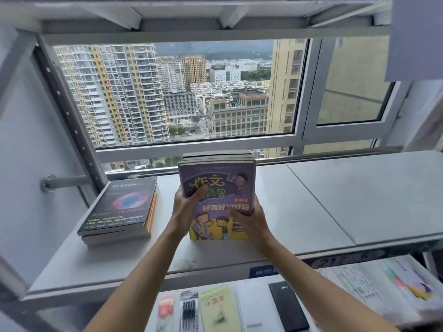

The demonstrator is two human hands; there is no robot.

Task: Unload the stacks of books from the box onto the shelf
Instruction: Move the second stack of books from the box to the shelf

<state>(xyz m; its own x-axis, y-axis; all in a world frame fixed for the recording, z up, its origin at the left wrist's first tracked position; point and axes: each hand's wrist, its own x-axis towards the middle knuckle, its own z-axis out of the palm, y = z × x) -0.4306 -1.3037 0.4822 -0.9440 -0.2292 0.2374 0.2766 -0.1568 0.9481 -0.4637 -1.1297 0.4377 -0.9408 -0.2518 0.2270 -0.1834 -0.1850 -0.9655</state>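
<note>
Stack of purple-covered paperback books [217, 185] clamped at both sides by left hand [184, 207] and right hand [249, 220] — fingers curled on cover, lower edge on grey metal shelf [323, 200], stack of black-covered books [122, 209] lying flat beside it.

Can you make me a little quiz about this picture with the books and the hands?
1. True or false: both hands hold the purple-covered stack of books.
2. Which stack lies on the shelf with no hand on it?
A. the dark-covered stack
B. a red-covered stack
C. a stack in the window
3. Fill in: the dark-covered stack lies to the ____ of the purple-covered one.

Key
1. True: the left hand grips its left edge, the right hand its right edge.
2. A
3. left
</note>
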